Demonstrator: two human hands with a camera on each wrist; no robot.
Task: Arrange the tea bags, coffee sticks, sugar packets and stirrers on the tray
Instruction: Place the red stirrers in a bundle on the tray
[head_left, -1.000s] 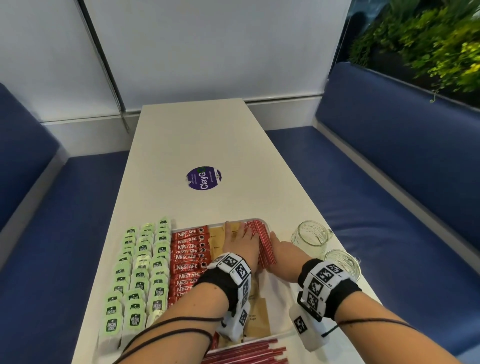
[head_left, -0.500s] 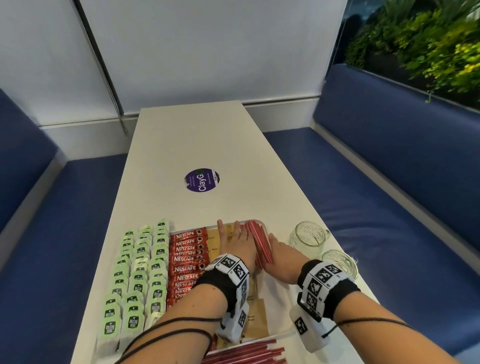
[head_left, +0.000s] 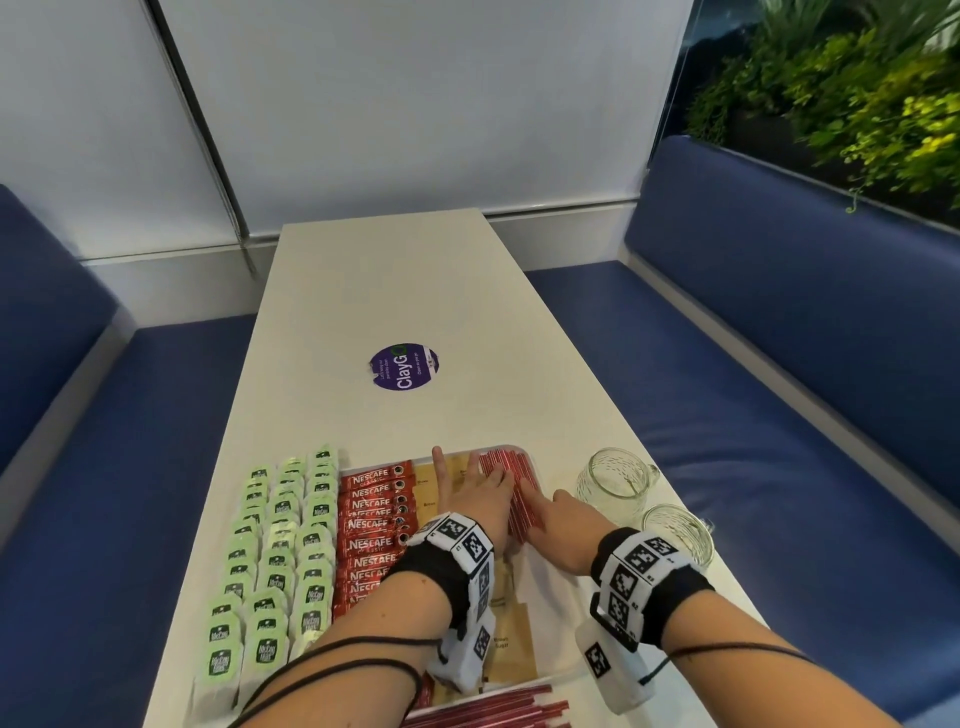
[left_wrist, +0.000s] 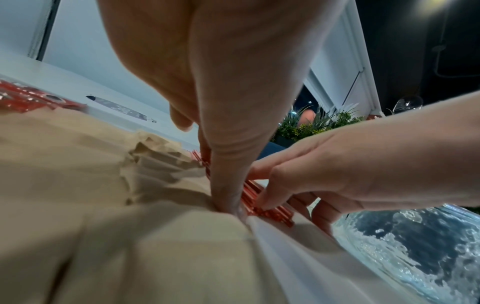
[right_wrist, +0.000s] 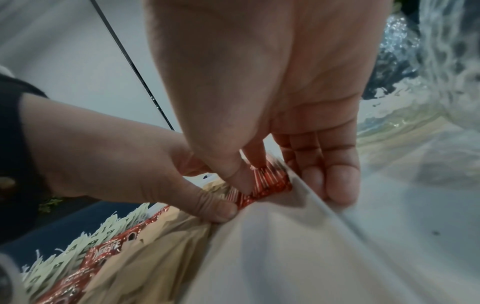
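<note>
Long white counter (head_left: 363, 291) w/ blue benches (head_left: 810, 374) either side. Near end: white tray (head_left: 550, 597) holding, left to right, red coffee sticks (head_left: 371, 525), brown sugar packets (head_left: 511, 644), and a red bundle of stirrers (head_left: 511, 478) at the tray's far right corner. Green tea bags (head_left: 280, 540) sit in rows on the counter just left of the tray, touching its edge. More red stirrers (head_left: 493, 714) lie across the near edge of the view. Two empty glass mugs (head_left: 615, 478) stand on the counter right of the tray, close together.

Left hand (head_left: 478, 493) lies flat over sugar packets, fingers spread, its right-side fingers and thumb pressed vs. the left side of the stirrer bundle. Right hand (head_left: 558, 519) is on the bundle's other side: thumb and index pinching the stirrers, remaining fingers curled down outside the tray rim. Purple round sticker (head_left: 404, 365) mid-counter, well apart from everything.
</note>
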